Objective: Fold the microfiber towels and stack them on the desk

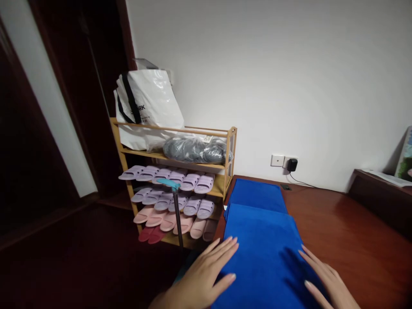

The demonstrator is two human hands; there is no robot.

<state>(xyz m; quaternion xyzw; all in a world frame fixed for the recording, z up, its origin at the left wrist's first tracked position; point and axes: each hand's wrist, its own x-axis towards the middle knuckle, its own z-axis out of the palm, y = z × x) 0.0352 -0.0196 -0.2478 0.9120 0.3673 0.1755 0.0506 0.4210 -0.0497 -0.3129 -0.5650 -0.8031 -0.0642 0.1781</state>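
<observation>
A bright blue cloth (260,240), folded into a long strip, lies on the reddish-brown wooden table (347,227). Its far part (257,192) is a separate-looking fold, with a step between the two. My left hand (206,270) is at the cloth's left edge, fingers stretched out and pointing forward. Over the right edge my right hand (325,277) has its fingers extended and thumb apart, casting a shadow on the cloth. Neither hand grips anything; whether the fingertips press on the fabric is hard to tell.
Left of the table stands a wooden shoe rack (231,150) with several rows of slippers (167,199). On top are a white bag (154,96) and a plastic-wrapped grey bundle (193,150). A blue-topped pole (176,206) stands before it. A black adapter (292,165) trails a cable along the wall.
</observation>
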